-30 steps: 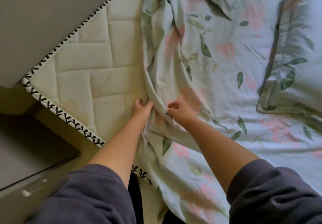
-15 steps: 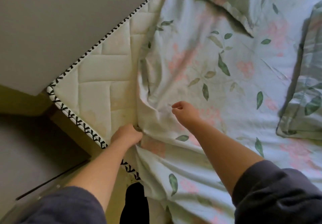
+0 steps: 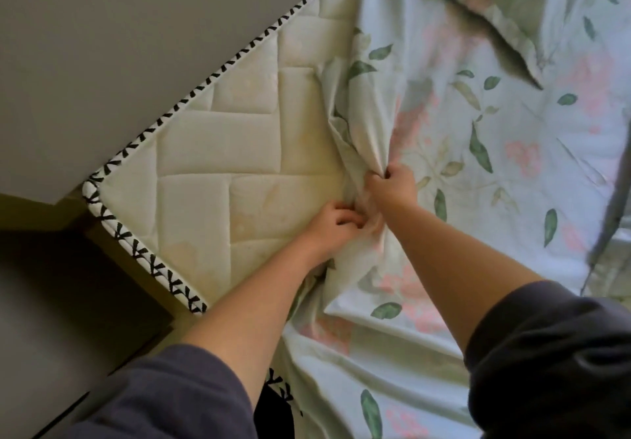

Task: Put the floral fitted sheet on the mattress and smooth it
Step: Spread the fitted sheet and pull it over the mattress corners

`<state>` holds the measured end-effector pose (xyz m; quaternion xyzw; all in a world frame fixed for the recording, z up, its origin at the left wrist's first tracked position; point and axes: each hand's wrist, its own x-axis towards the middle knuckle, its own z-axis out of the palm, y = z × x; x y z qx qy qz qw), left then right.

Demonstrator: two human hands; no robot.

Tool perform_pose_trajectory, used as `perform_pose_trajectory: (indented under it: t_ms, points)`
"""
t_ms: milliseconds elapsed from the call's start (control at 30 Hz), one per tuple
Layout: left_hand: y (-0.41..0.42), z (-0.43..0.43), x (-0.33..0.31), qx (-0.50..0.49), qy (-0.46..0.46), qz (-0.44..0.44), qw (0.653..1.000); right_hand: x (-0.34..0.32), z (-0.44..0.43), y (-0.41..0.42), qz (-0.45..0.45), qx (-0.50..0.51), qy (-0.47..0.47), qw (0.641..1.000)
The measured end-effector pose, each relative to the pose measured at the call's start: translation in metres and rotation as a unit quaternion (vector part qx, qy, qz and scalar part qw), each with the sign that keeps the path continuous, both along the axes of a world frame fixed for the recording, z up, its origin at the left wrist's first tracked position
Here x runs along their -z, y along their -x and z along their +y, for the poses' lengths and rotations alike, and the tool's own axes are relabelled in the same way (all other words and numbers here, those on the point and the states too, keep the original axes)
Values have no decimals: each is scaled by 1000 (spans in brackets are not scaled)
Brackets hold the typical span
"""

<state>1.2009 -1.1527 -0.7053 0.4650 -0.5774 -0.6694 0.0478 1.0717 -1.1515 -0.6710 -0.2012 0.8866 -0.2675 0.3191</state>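
Observation:
The floral fitted sheet [image 3: 478,151], pale green with pink flowers and green leaves, covers the right part of the mattress [image 3: 218,172]. The mattress's quilted cream corner with black-and-white piping lies bare at the left. My left hand [image 3: 333,225] grips the sheet's bunched edge near the middle of the view. My right hand [image 3: 392,187] grips a gathered fold of the sheet just above and right of the left hand. The two hands nearly touch. The sheet's corner seam is hidden in the bunched cloth.
A grey wall [image 3: 119,45] runs along the mattress's far left edge. A floral pillow [image 3: 512,1] lies at the top right. A dark cabinet or floor area [image 3: 51,302] sits below the mattress corner at the left.
My right hand has closed on a fold of the sheet and moved toward my left hand. The sheet's edge is now gathered up between both hands. The view has shifted right.

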Motion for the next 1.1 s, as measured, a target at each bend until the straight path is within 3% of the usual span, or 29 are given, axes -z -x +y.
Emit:
perform_pose_trajectory:
  t_ms: [67, 100, 167, 233, 300, 400, 533, 633, 700, 800, 900, 1000, 1100]
  points:
    - [4, -14, 1, -109, 29, -27, 993, 0, -10, 5, -51, 75, 20, 996]
    - [7, -21, -2, -172, 0, -22, 985, -2, -12, 5, -109, 122, 38, 986]
    - [20, -38, -6, -246, -139, 24, 959, -3, -15, 7, -202, 169, 58, 963]
    - [33, -45, -8, -208, -233, 48, 949, -6, -14, 10, -243, 179, 69, 951]
    - [42, -46, -11, -154, -184, 0, 971, -10, -11, 13, -238, 179, 72, 952]
    - [24, -54, -10, -214, -55, -101, 970, -14, -7, 12, -170, 155, 33, 973]
    - [-66, -64, -17, -323, 33, -240, 915, -26, -9, -6, -120, 107, -19, 987]
    - [-150, -52, -36, -382, 37, -386, 839, -35, -22, -31, -158, 90, -41, 982]
    - [-193, -42, -45, -368, 13, -458, 809, -37, -32, -47, -148, 45, -74, 985]
    - [-217, -48, -50, -320, 17, -466, 825, -36, -47, -73, -32, -95, -145, 984]
    - [-196, -79, -48, -207, 183, -422, 863, -32, -52, -89, 100, -149, -152, 972]
    - [-158, -121, -44, -116, 292, -328, 891, -26, -57, -92, 224, -200, -177, 937]
    - [-126, -158, -35, -54, 281, -285, 915, -15, -59, -84, 268, -292, -199, 896]
